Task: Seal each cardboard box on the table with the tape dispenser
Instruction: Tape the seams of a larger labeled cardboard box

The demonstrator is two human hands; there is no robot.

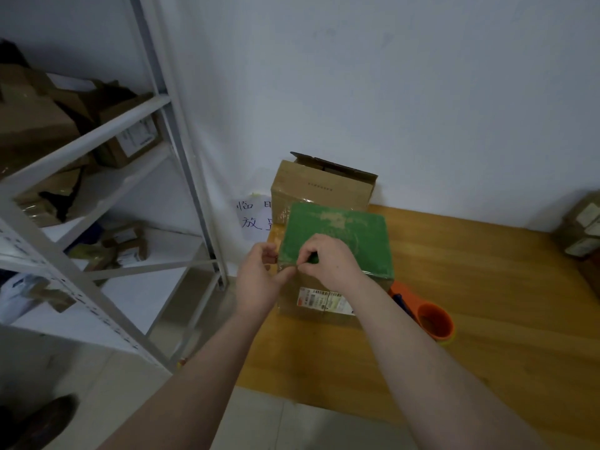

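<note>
Your forearms (422, 352) are bare down to your left hand (259, 280) and right hand (328, 261). At lower left of the frame shows your dark, rounded shoe (48, 417).

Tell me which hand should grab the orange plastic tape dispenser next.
Right hand. The orange plastic tape dispenser lies right of the green-topped cardboard box, beside the right forearm. The left hand is at the box's left corner and would have to cross over.
</note>
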